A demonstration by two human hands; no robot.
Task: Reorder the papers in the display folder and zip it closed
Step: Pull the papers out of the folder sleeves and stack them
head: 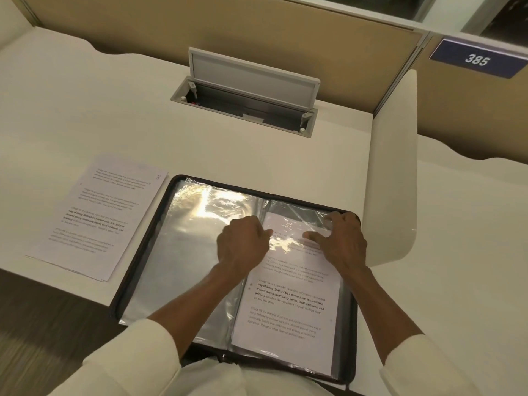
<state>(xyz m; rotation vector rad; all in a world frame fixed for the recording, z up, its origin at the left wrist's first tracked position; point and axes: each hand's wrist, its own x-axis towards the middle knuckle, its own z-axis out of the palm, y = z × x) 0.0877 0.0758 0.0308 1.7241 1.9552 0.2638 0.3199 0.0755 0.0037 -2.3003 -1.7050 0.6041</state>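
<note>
the printed page (288, 310) lies in the right half of the open display folder (185, 267), under both hands and running down toward the person. its top looks tucked under a clear pocket (297, 222). the left hand (243, 244) is curled tight and seems to pinch the pocket by the middle fold, likely to stop it sliding. the right hand (340, 241) rests on the pocket's far corner, thumb flat on the plastic. i cannot tell if its bent fingers grasp anything. out past the left hand, a stack of papers (94, 218) sits on the desk (257, 150), ready to go in. the zip is not closed yet.
</note>
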